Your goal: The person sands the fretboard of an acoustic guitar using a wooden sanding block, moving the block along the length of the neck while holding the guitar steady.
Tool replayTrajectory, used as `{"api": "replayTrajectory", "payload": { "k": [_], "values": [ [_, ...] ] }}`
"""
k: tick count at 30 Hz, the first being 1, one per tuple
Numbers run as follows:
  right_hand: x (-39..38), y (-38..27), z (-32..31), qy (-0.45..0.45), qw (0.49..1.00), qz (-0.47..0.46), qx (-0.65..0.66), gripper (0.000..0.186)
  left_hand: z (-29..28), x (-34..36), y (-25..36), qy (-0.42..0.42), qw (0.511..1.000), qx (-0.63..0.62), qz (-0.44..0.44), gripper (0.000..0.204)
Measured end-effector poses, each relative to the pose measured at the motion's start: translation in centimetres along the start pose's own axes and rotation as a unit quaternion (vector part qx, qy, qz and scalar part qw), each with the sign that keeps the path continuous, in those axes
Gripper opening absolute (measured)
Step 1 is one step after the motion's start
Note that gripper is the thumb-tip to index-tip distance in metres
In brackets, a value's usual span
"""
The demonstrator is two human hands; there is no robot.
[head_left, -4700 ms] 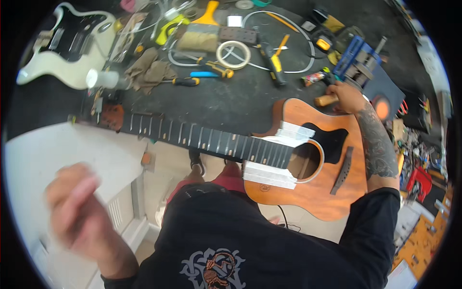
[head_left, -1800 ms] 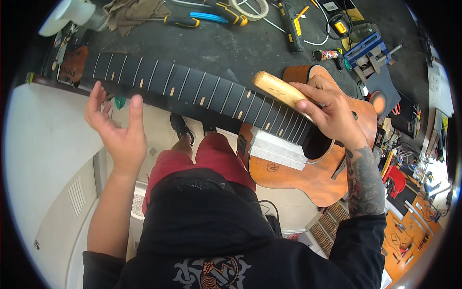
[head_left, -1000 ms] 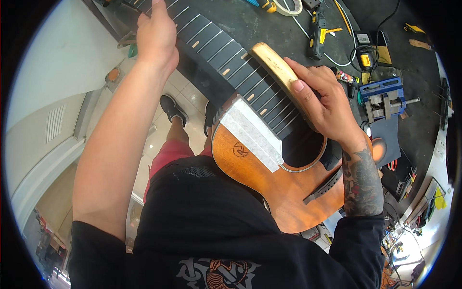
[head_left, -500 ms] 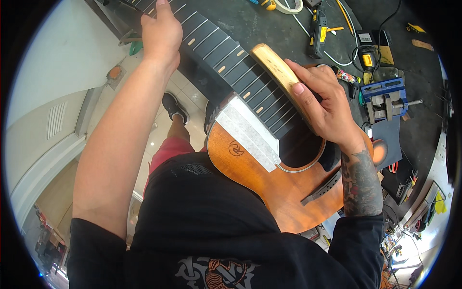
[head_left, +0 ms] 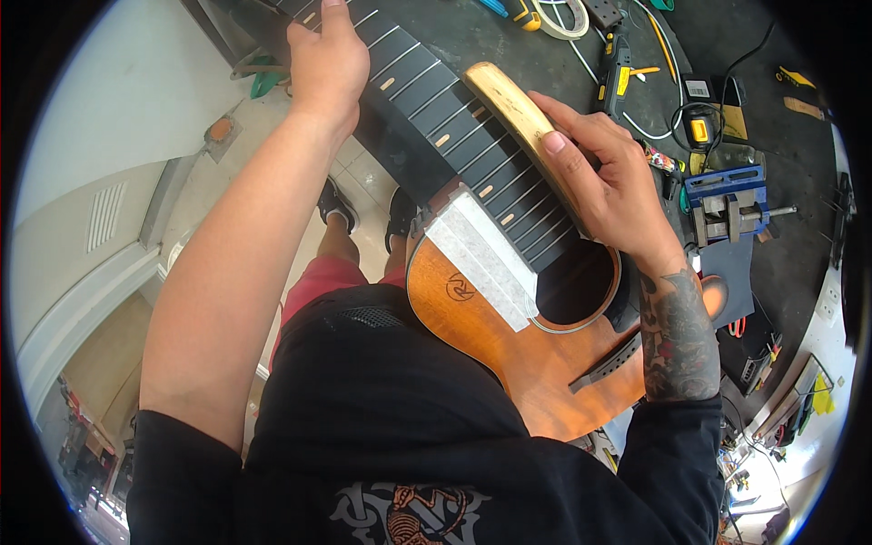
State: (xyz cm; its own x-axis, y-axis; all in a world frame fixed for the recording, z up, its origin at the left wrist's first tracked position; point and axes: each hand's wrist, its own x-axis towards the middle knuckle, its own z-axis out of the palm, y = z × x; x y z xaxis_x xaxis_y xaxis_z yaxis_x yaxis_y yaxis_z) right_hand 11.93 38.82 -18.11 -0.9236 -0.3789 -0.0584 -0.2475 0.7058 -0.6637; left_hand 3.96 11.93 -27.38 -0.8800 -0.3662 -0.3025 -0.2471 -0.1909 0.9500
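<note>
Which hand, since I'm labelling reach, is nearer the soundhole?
Right. The right hand is just above the soundhole in view; the left hand is farther, up the neck.

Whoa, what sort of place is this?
Probably an instrument workshop: there's a brown wooden acoustic guitar and, on a dark bench, a blue metal vise and a round cream tape roll.

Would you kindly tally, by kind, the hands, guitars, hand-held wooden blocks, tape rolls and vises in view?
Left hand and right hand: 2
Guitar: 1
Wooden block: 1
Tape roll: 1
Vise: 1
Total: 6
</note>
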Motion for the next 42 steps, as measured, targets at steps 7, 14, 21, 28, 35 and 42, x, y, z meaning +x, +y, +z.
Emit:
{"api": "replayTrajectory", "payload": {
  "k": [7,14,21,28,35,42],
  "values": [
    [-0.9,0.2,-0.4,-0.001,1.0,-0.02,-0.009,0.036,0.0,0.1,0.0,0.007,1.0,0.005,0.004,0.072],
    [-2.8,1.1,-0.9,0.004,0.998,-0.055,-0.026,0.035,-0.2,0.2,0.0,0.016,1.0,0.008,0.002,0.066],
    [-2.4,1.1,-0.9,0.01,0.997,-0.079,-0.023,0.035,0.2,-0.2,0.2,-0.01,0.999,-0.03,-0.009,0.056],
    [1.0,-0.4,0.5,0.016,1.0,-0.008,0.004,0.033,0.1,-0.3,0.1,0.002,1.0,-0.012,-0.004,0.067],
    [6.2,-1.2,2.5,0.035,0.998,-0.041,0.015,0.037,-0.1,-0.1,-0.4,0.002,0.999,0.028,0.03,0.086],
    [6.2,-0.8,2.2,0.042,0.999,0.0,0.025,0.036,0.9,-0.8,1.0,0.025,0.996,0.079,0.028,0.065]
  ]
}}
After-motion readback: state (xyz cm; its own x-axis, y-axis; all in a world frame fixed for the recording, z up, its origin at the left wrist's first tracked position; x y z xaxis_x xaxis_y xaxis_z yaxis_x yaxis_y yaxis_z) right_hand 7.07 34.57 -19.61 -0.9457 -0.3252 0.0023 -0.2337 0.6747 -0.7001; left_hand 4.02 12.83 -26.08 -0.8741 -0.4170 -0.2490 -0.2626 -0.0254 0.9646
